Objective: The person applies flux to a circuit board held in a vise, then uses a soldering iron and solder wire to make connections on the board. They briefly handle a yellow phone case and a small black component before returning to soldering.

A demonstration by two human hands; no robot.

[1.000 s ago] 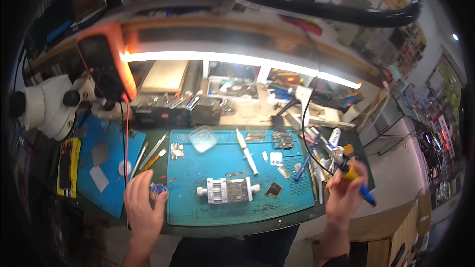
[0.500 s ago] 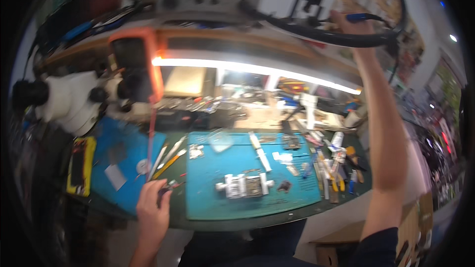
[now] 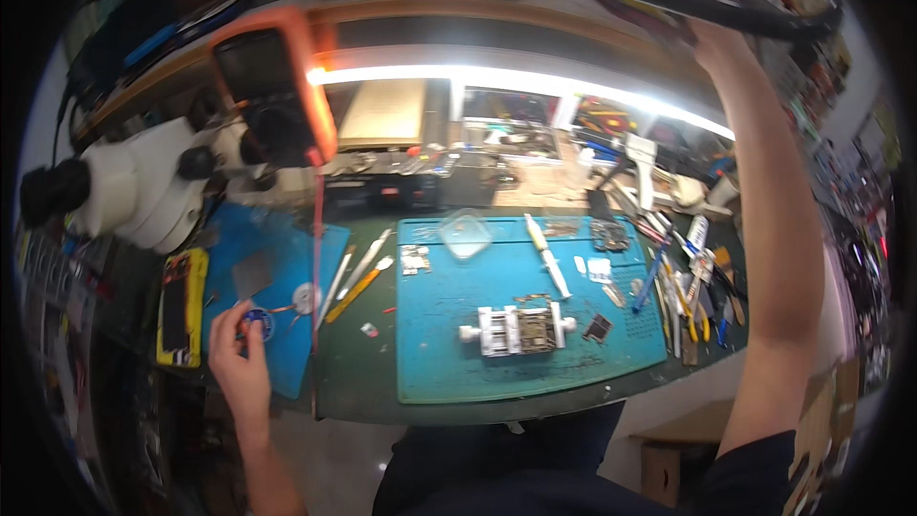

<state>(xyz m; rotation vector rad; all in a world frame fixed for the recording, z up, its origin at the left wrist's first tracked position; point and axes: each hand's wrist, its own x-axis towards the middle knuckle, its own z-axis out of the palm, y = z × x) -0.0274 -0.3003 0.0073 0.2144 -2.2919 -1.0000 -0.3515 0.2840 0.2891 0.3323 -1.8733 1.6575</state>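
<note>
Left hand (image 3: 235,346) pinches a blue disc (image 3: 266,326) left of the clamp (image 3: 499,333); right hand (image 3: 712,40), grip unclear. Slackening could drop the disc.

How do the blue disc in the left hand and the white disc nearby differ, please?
The blue disc is held in the left hand; the white disc lies on the left blue mat. The blue disc is darker than the white disc. Both look round.

no legible text, labels, numbers, signs
</note>
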